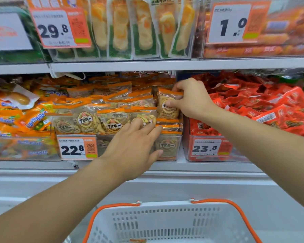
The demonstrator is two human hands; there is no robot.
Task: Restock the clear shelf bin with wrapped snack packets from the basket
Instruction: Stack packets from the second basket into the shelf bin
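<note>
The clear shelf bin (170, 156) sits on the middle shelf, heaped with several orange-topped clear snack packets (88, 120). My right hand (191, 98) pinches one upright snack packet (167, 109) at the bin's right side, thumb on its front and fingers over its top edge. My left hand (137, 146) reaches in lower down, its straight fingers lying on the front packets near the bin's front wall. The white basket (167, 223) with orange handles stands below, at the bottom of the view; one packet's edge shows in it.
A bin of orange and blue packets (19, 118) stands to the left, and a bin of red packets (263, 109) to the right. Price tags (76, 149) hang on the bin fronts. The upper shelf (165, 64) overhangs the bins closely.
</note>
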